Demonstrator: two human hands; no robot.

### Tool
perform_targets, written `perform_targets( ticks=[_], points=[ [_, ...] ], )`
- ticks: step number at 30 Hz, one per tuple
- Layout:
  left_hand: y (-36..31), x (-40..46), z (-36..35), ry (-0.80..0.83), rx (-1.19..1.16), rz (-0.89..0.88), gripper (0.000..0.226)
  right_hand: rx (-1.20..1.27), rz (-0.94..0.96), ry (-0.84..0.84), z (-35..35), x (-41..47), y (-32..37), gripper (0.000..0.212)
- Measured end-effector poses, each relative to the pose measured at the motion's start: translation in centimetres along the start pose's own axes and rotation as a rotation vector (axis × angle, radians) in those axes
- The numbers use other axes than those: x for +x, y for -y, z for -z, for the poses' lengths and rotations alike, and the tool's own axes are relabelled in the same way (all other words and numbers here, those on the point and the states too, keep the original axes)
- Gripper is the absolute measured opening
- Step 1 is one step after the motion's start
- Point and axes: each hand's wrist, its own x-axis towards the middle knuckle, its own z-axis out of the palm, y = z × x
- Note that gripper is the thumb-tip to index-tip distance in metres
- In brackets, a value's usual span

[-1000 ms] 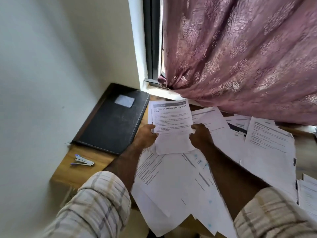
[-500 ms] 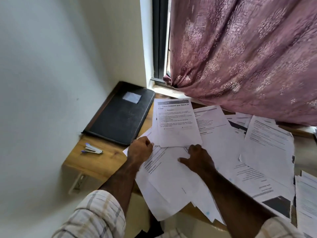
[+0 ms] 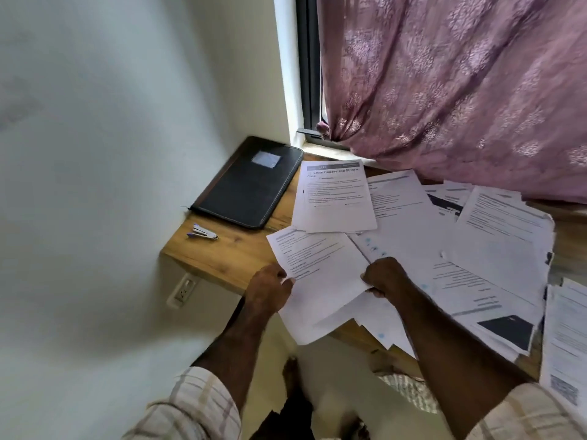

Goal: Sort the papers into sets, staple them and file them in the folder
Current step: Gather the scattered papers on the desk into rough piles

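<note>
Sheet (image 3: 320,274) pinched by left hand (image 3: 270,289) and right hand (image 3: 386,276); stapler (image 3: 203,232), folder (image 3: 249,190) lie apart.

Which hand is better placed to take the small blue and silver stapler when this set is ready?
Probably the left hand. The small blue and silver stapler lies on the wooden desk at its left end, on that hand's side. The right hand would have to cross the held white sheet.
</note>
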Motion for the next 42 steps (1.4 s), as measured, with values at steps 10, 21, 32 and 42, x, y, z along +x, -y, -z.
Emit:
perform_targets(
  ticks=[10,21,32,42],
  points=[
    [-3.2,0.8,-1.1,0.161,0.319,-0.065,0.076,0.204,-0.18,-0.161,-0.1,-3.6,-8.5,0.034],
    [0.0,4.8,-0.3,0.142,0.536,-0.213,0.09,0.047,-0.064,-0.357,-4.5,-5.3,-6.1,0.023],
    [-0.3,5.6,0.0,0.269,0.315,-0.311,0.08,0.348,-0.371,-0.655,-5.2,-9.8,-9.0,0.04],
    [-1.7,5.1,-1.7,0.288,0.184,-0.335,0.031,0.203,-0.249,-0.543,-6.5,-9.9,-9.4,0.023]
  ],
)
